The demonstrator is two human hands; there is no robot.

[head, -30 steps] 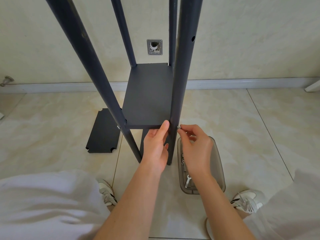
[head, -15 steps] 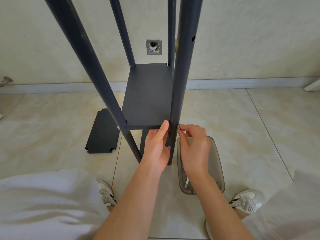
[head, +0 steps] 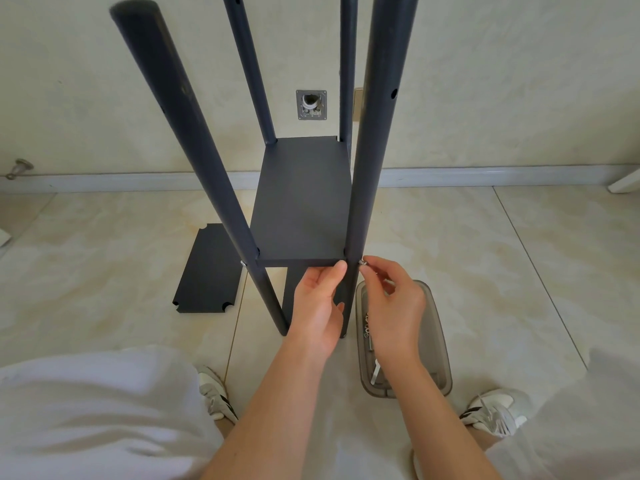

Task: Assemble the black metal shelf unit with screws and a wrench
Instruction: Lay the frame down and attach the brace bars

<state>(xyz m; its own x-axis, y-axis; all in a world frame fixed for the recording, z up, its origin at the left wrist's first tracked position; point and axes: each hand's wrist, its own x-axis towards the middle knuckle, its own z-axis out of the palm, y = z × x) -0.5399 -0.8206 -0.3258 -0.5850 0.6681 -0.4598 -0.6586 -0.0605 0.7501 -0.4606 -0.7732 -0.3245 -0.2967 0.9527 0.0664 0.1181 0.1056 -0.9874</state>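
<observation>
Since the shelf (head: 301,202) must sit level with the hole in the near right post (head: 370,150) for the screw (head: 363,262) to bite, the left hand (head: 318,306) holds the shelf's front edge just beside that post, fingers (head: 313,276) curled under the lip. The right hand (head: 391,306) pinches the screw between thumb and fingertips against the post's outer side at shelf height. I judge it is being started by hand so the thread catches straight before any tool goes on. The unit (head: 194,161) stands on the floor (head: 519,254) by the wall. A tray (head: 440,341) lies right under the right hand, within reach, with what looks like the wrench (head: 375,371) inside. A spare panel (head: 207,271) lies flat to the left, well apart
</observation>
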